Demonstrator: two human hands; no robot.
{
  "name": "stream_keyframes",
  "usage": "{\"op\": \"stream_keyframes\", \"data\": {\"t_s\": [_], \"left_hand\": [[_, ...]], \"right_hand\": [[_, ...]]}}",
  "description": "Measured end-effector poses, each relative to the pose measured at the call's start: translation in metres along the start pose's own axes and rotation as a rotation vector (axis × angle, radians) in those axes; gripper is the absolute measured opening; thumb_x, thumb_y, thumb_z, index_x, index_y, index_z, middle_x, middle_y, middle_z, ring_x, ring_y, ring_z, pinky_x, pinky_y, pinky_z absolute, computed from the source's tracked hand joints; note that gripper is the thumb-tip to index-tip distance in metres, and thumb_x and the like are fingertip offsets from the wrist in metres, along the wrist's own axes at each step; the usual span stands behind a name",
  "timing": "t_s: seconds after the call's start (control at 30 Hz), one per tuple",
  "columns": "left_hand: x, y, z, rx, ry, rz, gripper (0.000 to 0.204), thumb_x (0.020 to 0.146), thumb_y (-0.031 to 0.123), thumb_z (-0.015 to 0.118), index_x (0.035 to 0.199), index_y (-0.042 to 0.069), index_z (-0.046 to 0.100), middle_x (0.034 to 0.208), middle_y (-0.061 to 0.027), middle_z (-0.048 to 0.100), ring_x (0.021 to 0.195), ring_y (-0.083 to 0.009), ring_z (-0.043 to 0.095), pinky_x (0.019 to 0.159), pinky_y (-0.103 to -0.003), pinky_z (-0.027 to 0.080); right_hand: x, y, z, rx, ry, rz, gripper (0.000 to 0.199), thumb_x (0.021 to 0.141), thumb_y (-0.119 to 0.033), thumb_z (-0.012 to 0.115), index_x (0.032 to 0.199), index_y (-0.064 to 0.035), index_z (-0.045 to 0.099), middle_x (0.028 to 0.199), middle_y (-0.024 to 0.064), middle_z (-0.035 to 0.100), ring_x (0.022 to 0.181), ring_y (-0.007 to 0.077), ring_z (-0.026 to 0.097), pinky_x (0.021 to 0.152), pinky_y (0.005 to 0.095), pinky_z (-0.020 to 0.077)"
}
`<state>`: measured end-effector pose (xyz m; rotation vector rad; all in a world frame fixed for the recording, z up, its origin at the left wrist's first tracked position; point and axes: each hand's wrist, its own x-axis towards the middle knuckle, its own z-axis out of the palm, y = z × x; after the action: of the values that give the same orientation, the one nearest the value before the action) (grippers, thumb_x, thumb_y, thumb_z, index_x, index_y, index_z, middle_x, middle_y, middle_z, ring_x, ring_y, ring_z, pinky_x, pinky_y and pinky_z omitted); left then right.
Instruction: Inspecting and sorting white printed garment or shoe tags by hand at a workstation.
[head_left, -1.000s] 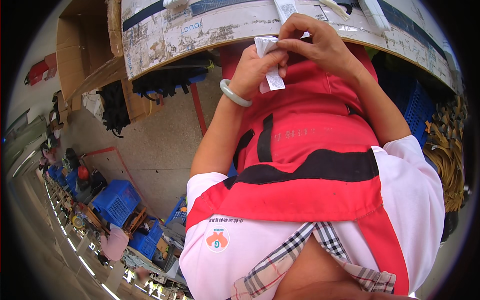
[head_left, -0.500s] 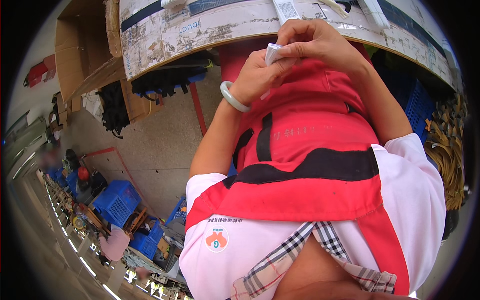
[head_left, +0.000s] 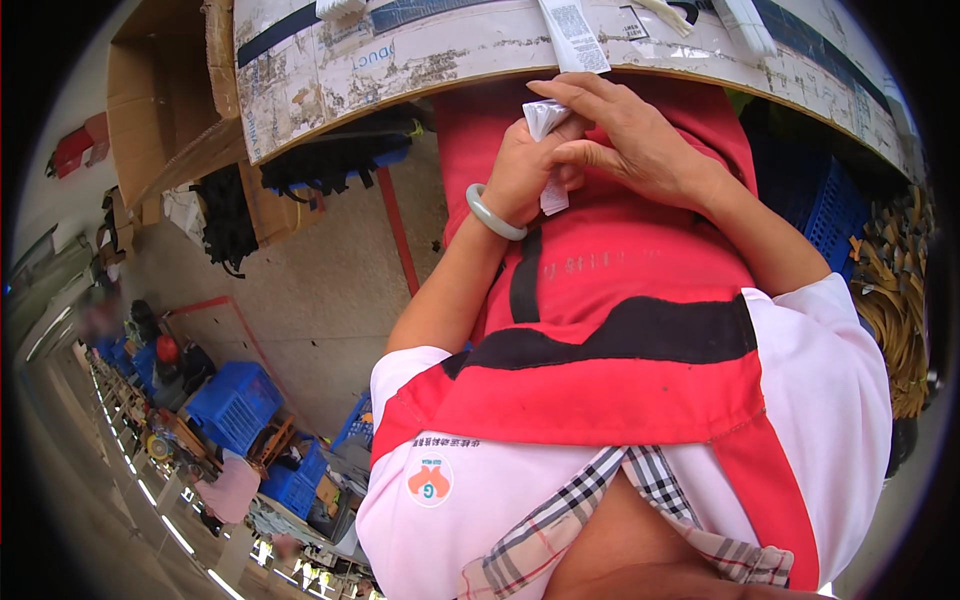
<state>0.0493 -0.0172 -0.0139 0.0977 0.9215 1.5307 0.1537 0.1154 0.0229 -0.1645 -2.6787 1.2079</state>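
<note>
In front of my red apron (head_left: 640, 230), my left hand (head_left: 518, 175) is closed round a small bundle of folded white labels (head_left: 545, 116). The bundle's creased top sticks out above the thumb, and a printed tail hangs below the fingers. My right hand (head_left: 635, 140) lies over the left one from the right. Its fingers are stretched out and its thumb is apart from them, with nothing visible in its grip. Just beyond the hands, a strip of white printed labels (head_left: 575, 40) lies on the worktable and reaches its near edge.
The worktable (head_left: 430, 60) has a worn, taped cardboard top. More white strips (head_left: 742, 25) lie at its right. Left stand an open cardboard box (head_left: 165, 90) and hanging black straps (head_left: 222, 215). Blue crates (head_left: 235, 405) and a person (head_left: 228, 488) are farther back; yellowish strips (head_left: 890, 300) hang at right.
Both hands have drawn back from the table edge toward my body. My right fingers have gone from a pinch at the bundle to stretched out, and more of the label strip shows.
</note>
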Motion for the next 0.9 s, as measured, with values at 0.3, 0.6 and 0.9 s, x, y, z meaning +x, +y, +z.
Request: {"op": "stream_keyframes", "data": {"t_s": [0.3,0.6,0.9], "left_hand": [[-0.003,0.002,-0.008,0.074,-0.031,-0.052,0.009,0.094,0.013,0.059,0.091,0.005,0.056,0.066,0.0008,0.048,0.049,-0.0087,0.043,0.043,-0.024,0.033],[-0.004,0.028,0.003,0.548,-0.017,0.007,0.011,0.093,0.011,0.06,0.097,0.003,0.065,0.066,0.0012,0.055,0.05,-0.0042,0.043,0.044,-0.02,0.032],[0.14,0.132,-0.025,1.538,0.361,0.496,0.023,0.076,0.011,0.054,0.087,-0.001,0.069,0.082,-0.0247,0.067,0.079,-0.0395,0.065,0.075,-0.043,0.051]], "right_hand": [[0.004,0.002,-0.006,0.201,-0.097,0.071,0.053,0.089,-0.031,0.065,0.133,-0.0061,0.049,0.122,0.0175,0.053,0.104,0.0309,0.057,0.088,0.0348,0.0475],[0.016,0.012,-0.03,0.484,-0.009,0.265,0.023,0.085,-0.017,0.071,0.102,-0.0022,0.067,0.092,0.0075,0.065,0.085,0.0149,0.061,0.078,0.0281,0.0487],[0.075,0.103,-0.057,-0.538,0.347,0.038,0.016,0.089,-0.014,0.059,0.101,-0.0083,0.068,0.1,0.0089,0.063,0.096,0.0292,0.058,0.085,0.0392,0.047]]}}
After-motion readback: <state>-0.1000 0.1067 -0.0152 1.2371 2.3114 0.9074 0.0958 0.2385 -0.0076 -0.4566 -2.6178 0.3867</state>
